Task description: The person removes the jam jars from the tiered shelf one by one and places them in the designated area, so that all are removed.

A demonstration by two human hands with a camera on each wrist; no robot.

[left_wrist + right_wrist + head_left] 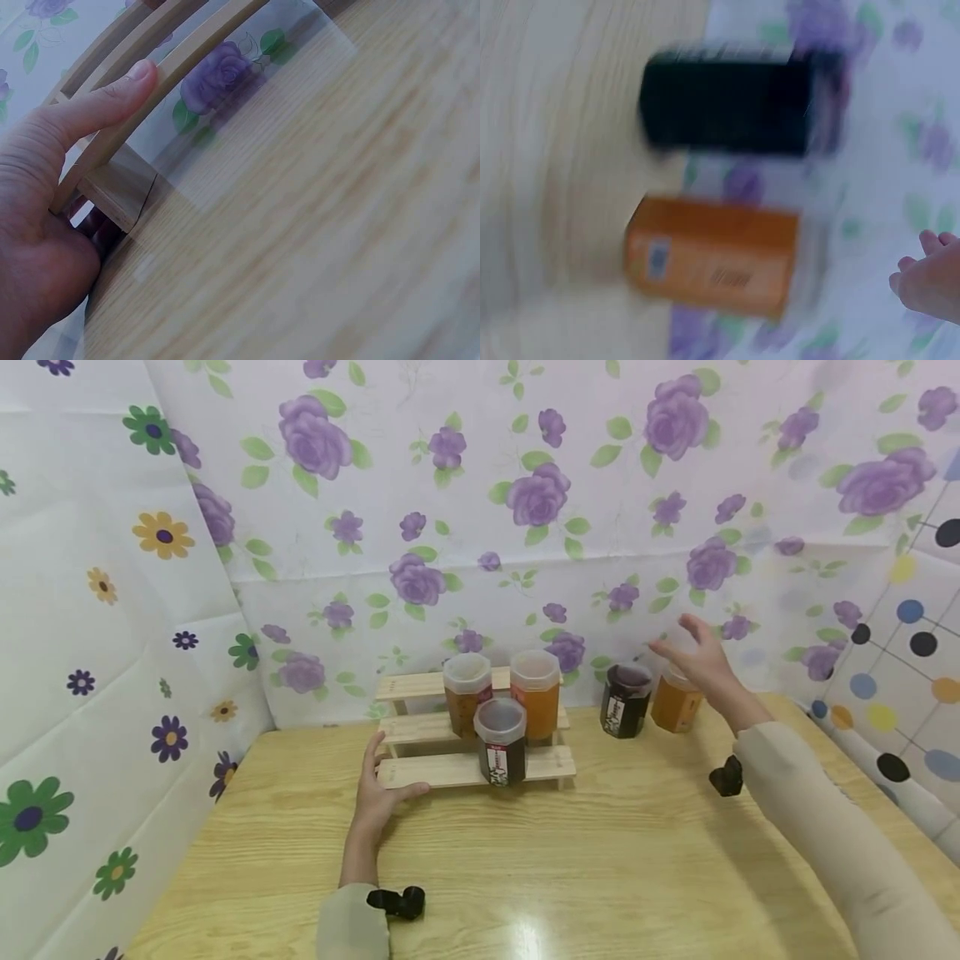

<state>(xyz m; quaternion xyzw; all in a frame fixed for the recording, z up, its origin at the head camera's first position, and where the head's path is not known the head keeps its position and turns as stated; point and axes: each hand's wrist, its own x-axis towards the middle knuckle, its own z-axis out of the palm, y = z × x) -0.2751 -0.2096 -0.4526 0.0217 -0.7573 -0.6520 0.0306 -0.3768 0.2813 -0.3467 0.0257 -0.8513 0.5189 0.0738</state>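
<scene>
A three-step wooden rack (442, 770) stands on the table, its left end held by my left hand (377, 797). The thumb (112, 101) lies against the front board in the left wrist view; the other fingers are mostly hidden there. On the front step sits a dark jar (501, 747). Behind it on the rack are an amber jar with a pale lid (460, 706) and an orange jar (542, 706). My right hand (705, 664) is raised with spread fingers above a honey-coloured jar (675, 703), holding nothing. Left of that jar stands another dark jar (727, 105).
The wood-grain table (525, 868) carries the rack and the jars near its back edge. A flowered cloth (480, 527) hangs right behind them. More patterned cloth covers the left side (82, 610) and the right side (922, 693).
</scene>
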